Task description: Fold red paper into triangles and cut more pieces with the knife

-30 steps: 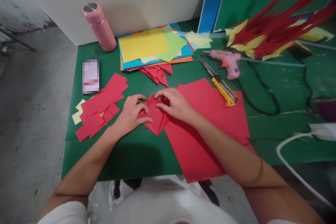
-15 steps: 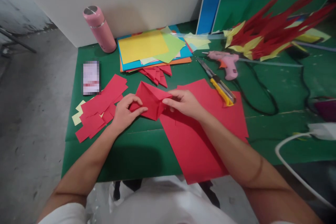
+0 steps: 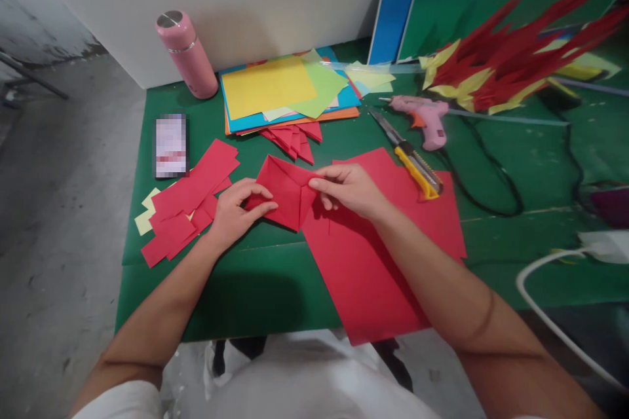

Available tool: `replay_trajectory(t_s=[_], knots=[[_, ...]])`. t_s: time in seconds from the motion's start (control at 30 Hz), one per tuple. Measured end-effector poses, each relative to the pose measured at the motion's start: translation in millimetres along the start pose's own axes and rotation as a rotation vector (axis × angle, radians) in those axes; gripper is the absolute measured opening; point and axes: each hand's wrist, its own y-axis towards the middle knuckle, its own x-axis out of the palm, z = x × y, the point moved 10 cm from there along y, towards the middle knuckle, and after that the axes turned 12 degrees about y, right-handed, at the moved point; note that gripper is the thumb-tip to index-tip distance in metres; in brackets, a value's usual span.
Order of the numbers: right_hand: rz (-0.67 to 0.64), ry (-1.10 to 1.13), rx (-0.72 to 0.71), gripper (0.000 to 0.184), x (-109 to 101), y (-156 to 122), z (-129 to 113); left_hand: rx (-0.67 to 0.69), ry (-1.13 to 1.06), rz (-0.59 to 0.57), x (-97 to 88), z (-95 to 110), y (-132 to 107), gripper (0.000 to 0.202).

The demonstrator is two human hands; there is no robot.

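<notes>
A folded red paper (image 3: 284, 193) with creases running across it is held between my two hands, just above the green table. My left hand (image 3: 240, 206) pinches its left corner between thumb and fingers. My right hand (image 3: 348, 188) grips the right corner, thumb on top, with some fingers partly hidden behind the paper. Under my right forearm lie large red paper sheets (image 3: 363, 275). Left of my left hand is a loose pile of red paper strips (image 3: 196, 180), with pale yellow pieces (image 3: 143, 221) beneath.
A box cutter (image 3: 415, 167) and a pink glue gun (image 3: 425, 118) with a black cord lie right. Behind are stacked coloured paper (image 3: 265, 88) and folded red pieces (image 3: 295, 139). A pink bottle (image 3: 189, 55), a blurred phone-like object (image 3: 170, 146) and a red-yellow paper flame (image 3: 501, 59) surround the green table (image 3: 236, 301).
The folded paper's raised right part has come down flatter, with a crease now showing upright near my right hand. My right hand has shifted slightly; the left barely moved.
</notes>
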Motion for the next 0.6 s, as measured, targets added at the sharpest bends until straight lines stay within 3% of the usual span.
replay_trajectory(t_s=[0.1,0.3,0.47,0.53,0.6], knots=[[0.042,0.036,-0.025,0.043,-5,1,-2,0.017,-0.017,0.056,-4.6,0,-1,0.022],[0.040,0.059,-0.107,0.037,-4,0,-11,-0.113,-0.038,0.262,-20.4,-18,-9,0.033],[0.027,-0.057,-0.280,0.019,-4,-6,-31,0.127,0.092,0.255,-28.3,11,-7,0.002],[-0.012,-0.155,-0.403,0.009,-2,-11,-43,0.215,0.172,0.229,-27.5,22,-6,0.013],[-0.080,-0.277,-0.488,0.017,5,-14,-48,0.285,0.228,0.156,-19.5,27,-6,0.020]])
